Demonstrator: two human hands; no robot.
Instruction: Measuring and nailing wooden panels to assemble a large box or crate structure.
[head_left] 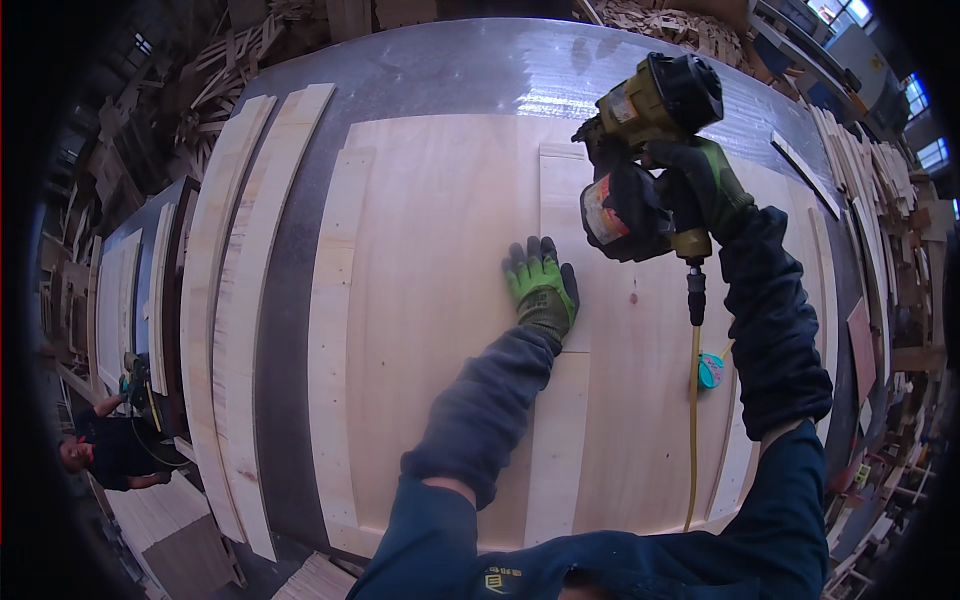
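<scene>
My right hand (718, 185), in a green and black glove, grips the handle of a coil nail gun (640, 105). The nailer is raised above a wide plywood panel (430, 230), and a yellow air hose (693, 440) runs down from its handle. Gloved too, my left hand (542, 288) lies on the wood with its fingers stretched out, beside the middle wooden strip (560, 430). Another strip (333, 270) lies along the panel's left side. On the panel's right part sits a small round teal object (710, 371), its kind unclear.
The panel rests on a dark, shiny worktable (420, 75). Long loose boards (265, 240) lie at its left, and more strips (855, 190) are stacked at the right. Scrap wood (680, 30) is heaped beyond. Another person (115, 440) works at far left.
</scene>
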